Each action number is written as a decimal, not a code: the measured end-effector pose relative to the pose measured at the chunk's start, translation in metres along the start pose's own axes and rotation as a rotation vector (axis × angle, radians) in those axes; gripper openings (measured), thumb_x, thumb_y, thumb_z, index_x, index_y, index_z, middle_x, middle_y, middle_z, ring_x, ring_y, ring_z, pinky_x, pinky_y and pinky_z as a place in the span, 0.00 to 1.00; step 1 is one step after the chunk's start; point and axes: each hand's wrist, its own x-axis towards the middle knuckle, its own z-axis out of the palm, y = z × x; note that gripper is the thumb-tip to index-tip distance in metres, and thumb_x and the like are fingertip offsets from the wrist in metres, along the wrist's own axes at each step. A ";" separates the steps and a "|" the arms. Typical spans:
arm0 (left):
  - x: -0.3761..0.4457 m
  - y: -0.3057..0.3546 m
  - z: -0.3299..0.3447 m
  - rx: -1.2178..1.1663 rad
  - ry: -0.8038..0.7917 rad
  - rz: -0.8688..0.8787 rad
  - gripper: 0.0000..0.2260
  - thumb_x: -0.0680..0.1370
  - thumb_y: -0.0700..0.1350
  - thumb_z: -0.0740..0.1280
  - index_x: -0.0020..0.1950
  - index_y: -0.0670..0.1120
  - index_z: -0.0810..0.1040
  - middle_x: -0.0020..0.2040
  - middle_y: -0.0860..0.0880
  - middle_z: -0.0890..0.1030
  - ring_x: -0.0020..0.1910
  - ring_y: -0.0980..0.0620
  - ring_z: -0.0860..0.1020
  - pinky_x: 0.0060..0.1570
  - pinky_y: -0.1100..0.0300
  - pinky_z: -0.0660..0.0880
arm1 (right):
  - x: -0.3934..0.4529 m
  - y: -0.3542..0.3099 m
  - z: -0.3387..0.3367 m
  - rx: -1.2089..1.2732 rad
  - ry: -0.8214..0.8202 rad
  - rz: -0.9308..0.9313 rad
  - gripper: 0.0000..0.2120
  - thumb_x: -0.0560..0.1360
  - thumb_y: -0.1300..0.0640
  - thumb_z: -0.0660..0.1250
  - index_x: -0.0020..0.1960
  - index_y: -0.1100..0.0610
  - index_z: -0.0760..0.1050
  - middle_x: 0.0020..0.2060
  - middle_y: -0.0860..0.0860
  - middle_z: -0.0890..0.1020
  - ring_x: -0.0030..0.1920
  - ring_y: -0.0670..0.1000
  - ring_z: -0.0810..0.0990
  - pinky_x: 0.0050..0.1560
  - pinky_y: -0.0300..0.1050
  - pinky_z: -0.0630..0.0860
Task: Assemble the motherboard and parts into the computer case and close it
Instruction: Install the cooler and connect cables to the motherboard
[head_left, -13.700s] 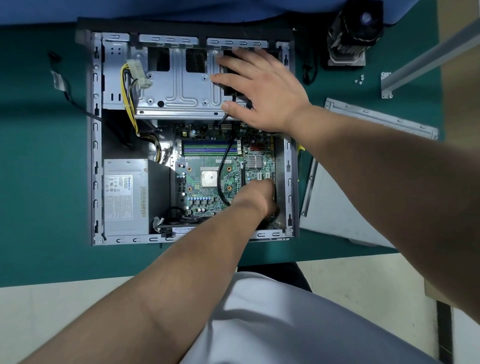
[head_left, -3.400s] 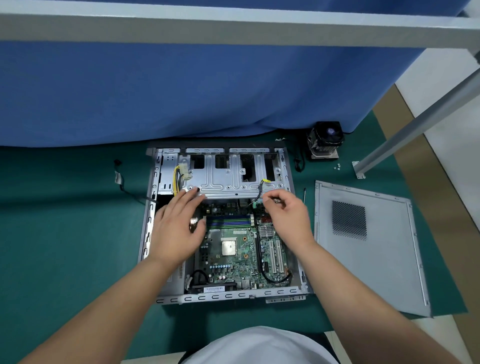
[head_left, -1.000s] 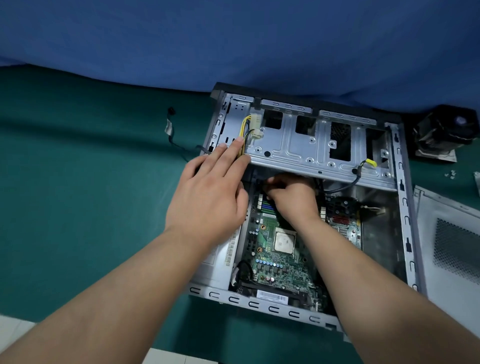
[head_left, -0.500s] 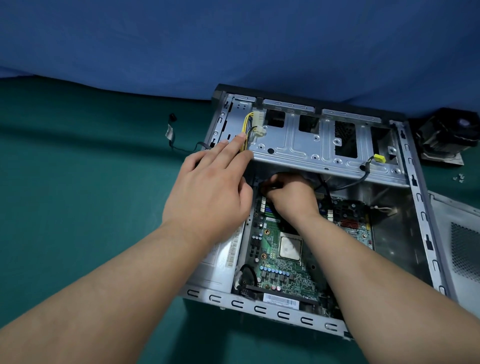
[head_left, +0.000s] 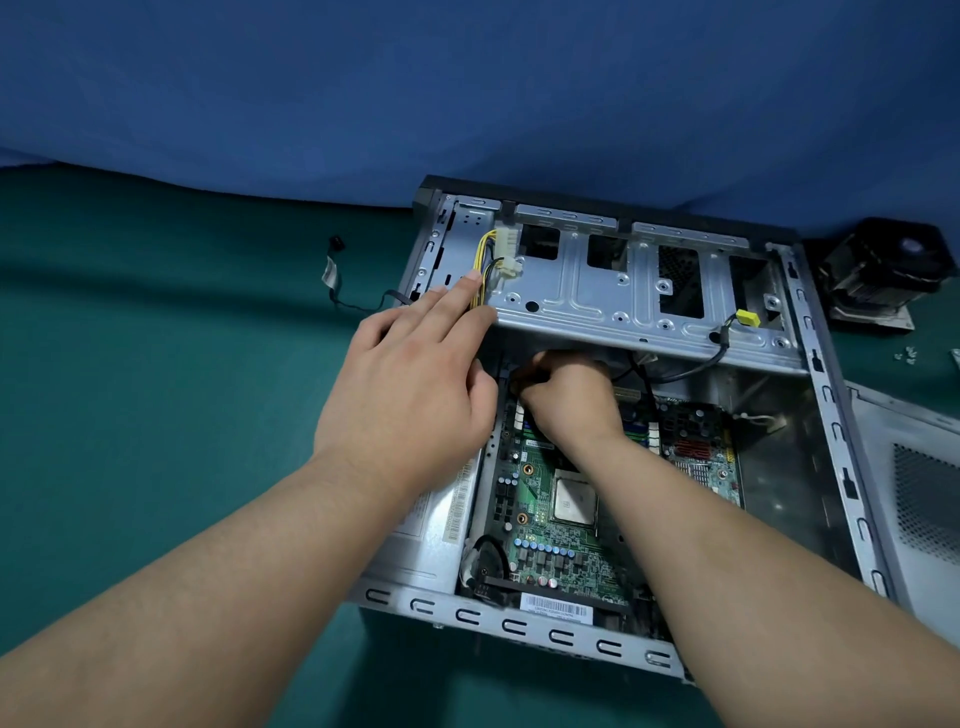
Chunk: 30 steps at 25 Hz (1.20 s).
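Note:
The open grey computer case lies flat on the green mat. The green motherboard sits inside it, with the bare CPU in its middle. My left hand rests flat, fingers spread, on the left end of the metal drive cage, beside the yellow-and-black power cables. My right hand reaches under the cage's front edge at the board's far end, fingers curled on something dark; what it grips is hidden.
The power supply lies in the case's left half, under my left forearm. A black cable with a yellow plug hangs over the cage. The CPU cooler and small screws lie at the right. The side panel lies beside the case.
My view has moved closer and a little lower over the case. Both hands keep their places: left on the cage's corner, right tucked under the cage at the board's far end.

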 end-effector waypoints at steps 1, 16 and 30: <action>0.000 0.000 0.000 -0.001 -0.001 0.001 0.25 0.77 0.52 0.54 0.74 0.55 0.70 0.81 0.56 0.63 0.77 0.56 0.64 0.73 0.56 0.53 | 0.000 0.000 0.000 -0.003 -0.003 0.002 0.05 0.74 0.56 0.69 0.41 0.49 0.77 0.37 0.53 0.80 0.40 0.57 0.80 0.40 0.40 0.71; 0.001 -0.001 0.002 -0.023 -0.003 -0.007 0.25 0.77 0.53 0.53 0.75 0.56 0.69 0.81 0.57 0.62 0.77 0.57 0.64 0.73 0.55 0.55 | -0.010 0.010 -0.025 -0.183 -0.200 -0.212 0.23 0.81 0.61 0.60 0.73 0.48 0.75 0.66 0.54 0.80 0.62 0.58 0.79 0.58 0.44 0.76; -0.001 -0.001 0.002 -0.039 0.004 -0.004 0.24 0.78 0.52 0.54 0.74 0.56 0.70 0.81 0.57 0.62 0.77 0.57 0.64 0.72 0.56 0.55 | -0.027 -0.002 -0.022 -0.536 -0.203 -0.237 0.29 0.76 0.64 0.61 0.71 0.39 0.74 0.64 0.54 0.78 0.59 0.62 0.80 0.55 0.55 0.79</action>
